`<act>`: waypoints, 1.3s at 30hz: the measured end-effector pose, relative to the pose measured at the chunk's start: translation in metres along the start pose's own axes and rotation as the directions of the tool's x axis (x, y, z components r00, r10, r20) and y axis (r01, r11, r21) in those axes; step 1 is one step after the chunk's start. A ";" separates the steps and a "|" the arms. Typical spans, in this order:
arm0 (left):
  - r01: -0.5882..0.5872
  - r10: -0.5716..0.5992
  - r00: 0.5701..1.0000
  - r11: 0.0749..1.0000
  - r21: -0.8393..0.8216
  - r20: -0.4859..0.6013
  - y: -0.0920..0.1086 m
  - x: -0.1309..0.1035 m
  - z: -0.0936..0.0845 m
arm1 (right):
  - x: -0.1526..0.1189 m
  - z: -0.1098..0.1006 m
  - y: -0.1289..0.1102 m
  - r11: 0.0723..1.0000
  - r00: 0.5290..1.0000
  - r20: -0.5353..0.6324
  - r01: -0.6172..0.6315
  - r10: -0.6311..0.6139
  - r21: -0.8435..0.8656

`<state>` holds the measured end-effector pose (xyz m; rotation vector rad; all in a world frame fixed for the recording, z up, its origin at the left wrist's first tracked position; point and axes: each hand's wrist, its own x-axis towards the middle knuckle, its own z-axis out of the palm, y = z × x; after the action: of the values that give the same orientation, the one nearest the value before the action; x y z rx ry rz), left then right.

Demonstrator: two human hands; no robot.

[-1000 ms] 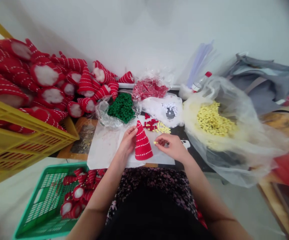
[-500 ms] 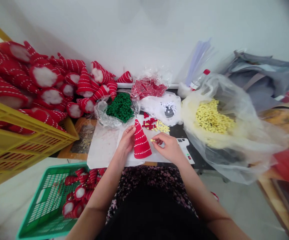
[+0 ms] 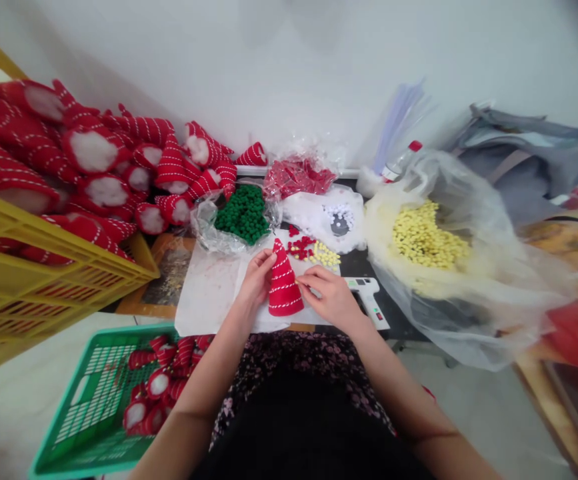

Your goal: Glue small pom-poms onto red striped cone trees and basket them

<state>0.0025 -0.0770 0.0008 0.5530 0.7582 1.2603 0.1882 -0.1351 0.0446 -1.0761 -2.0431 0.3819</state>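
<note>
A red felt cone (image 3: 285, 288) with white stitched stripes stands point-up over the white paper (image 3: 209, 290). My left hand (image 3: 257, 277) is closed on its upper left side. My right hand (image 3: 329, 297) has its fingers pinched on a small yellow pom-pom (image 3: 297, 281), at the cone's right edge. Just behind lie loose red pom-poms (image 3: 301, 249) and loose yellow pom-poms (image 3: 327, 255). A white glue gun (image 3: 371, 300) rests right of my right hand, partly hidden by it.
A yellow crate (image 3: 59, 280) of stuffed red cones stands left; a green basket (image 3: 83, 400) holds more below. Bags of green pom-poms (image 3: 243, 215), red pieces (image 3: 299, 177), white pom-poms (image 3: 339, 217) and yellow pom-poms (image 3: 429, 237) line the back and right. A bottle (image 3: 403, 160) stands behind.
My right hand has moved left, bringing the yellow pom-pom from beside the cone to its right edge. The cone's tip has shifted slightly right in my left hand.
</note>
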 end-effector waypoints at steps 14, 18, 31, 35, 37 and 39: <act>0.005 -0.005 1.000 1.000 0.024 -0.001 -0.002 0.002 -0.004 | -0.001 0.009 0.000 0.965 0.968 -0.085 -0.225 0.237 0.133; -0.008 0.008 1.000 0.999 0.035 0.016 -0.001 0.000 -0.004 | 0.000 0.012 -0.005 0.984 0.982 -0.099 -0.148 0.159 0.103; -0.063 0.057 0.997 0.988 0.139 0.047 -0.003 -0.003 0.013 | -0.002 -0.014 -0.033 0.998 0.996 -0.072 -0.054 0.056 0.028; -0.182 0.162 0.982 0.954 0.238 0.098 -0.004 -0.005 0.020 | -0.004 -0.004 -0.034 0.990 0.999 0.031 0.031 -0.027 -0.136; -0.208 0.186 0.977 0.941 0.267 0.105 -0.004 -0.006 0.023 | -0.005 0.001 -0.032 0.970 0.998 0.065 0.039 -0.024 -0.242; -0.206 0.185 0.977 0.939 0.276 0.102 -0.004 -0.006 0.024 | -0.006 0.002 -0.030 0.951 0.995 0.098 0.040 -0.011 -0.308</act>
<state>0.0229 -0.0829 0.0146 0.9255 0.8436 1.3128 0.1716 -0.1572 0.0572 -1.2355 -2.2509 0.1000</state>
